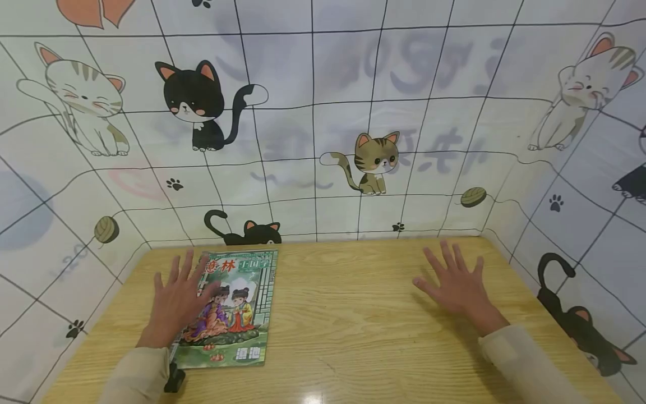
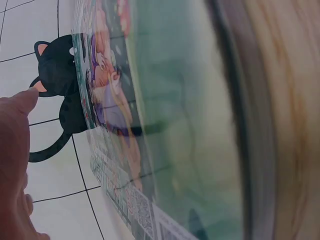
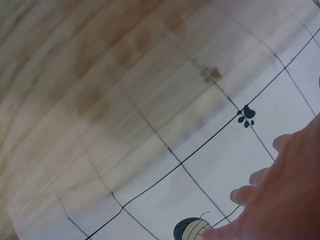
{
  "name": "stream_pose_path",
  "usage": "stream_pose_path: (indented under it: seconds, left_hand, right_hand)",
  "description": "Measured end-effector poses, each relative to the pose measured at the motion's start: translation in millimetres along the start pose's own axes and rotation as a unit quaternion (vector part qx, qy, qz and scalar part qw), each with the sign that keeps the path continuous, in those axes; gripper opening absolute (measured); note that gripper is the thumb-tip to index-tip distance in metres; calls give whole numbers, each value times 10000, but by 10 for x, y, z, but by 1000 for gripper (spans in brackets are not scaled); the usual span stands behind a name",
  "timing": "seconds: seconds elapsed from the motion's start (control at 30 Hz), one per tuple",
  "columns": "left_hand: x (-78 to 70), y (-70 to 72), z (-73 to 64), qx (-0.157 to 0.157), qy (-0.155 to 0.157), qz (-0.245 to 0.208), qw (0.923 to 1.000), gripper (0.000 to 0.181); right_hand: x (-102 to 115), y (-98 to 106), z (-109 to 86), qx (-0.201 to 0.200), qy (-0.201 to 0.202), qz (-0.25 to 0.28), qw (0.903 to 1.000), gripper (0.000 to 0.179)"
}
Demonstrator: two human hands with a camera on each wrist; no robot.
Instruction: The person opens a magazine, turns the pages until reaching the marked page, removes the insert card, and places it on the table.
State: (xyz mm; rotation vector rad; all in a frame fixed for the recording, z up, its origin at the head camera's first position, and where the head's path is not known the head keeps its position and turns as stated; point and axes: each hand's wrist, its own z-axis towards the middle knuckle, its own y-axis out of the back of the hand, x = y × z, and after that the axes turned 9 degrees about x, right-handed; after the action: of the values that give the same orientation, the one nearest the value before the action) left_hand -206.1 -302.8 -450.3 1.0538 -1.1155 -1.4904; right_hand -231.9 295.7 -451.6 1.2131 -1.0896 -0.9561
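Observation:
A magazine (image 1: 252,314) with a green illustrated cover lies on the left part of the wooden table (image 1: 348,314). My left hand (image 1: 175,303) is spread over its left side, fingers straight. In the left wrist view the magazine's glossy cover (image 2: 175,100) fills much of the picture, with the thumb (image 2: 17,112) apart from it. On the right, my right hand (image 1: 459,286) is spread with straight fingers over the bare wood and holds nothing. The right wrist view has that hand (image 3: 280,195) at its lower right, raised off the tabletop.
White cloth (image 1: 287,140) printed with grid lines, cats and paw prints surrounds the table at the back and both sides. A small black object (image 1: 174,379) shows beside the left sleeve. Light reflects off the table's front edge.

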Motion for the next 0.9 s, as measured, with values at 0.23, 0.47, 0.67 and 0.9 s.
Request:
stream_pose_path:
  seconds: [0.23, 0.47, 0.67, 0.9]
  left_hand:
    - [-30, -29, -28, 854, -154, 45, 9962, 73]
    - [-66, -35, -66, 1352, -311, -128, 9902, 72]
    - [-54, -72, -73, 1566, -365, -227, 9867, 73]
    - [-73, -109, -78, 1804, -329, -500, 9818, 70]
  right_hand:
    - [203, 0, -17, 58, 269, 149, 9995, 84]
    - [414, -54, 22, -46, 539, -69, 9985, 82]
    - [564, -130, 73, -20, 756, -44, 9971, 81]
    - [771, -190, 84, 21, 1166, -93, 9931, 80]
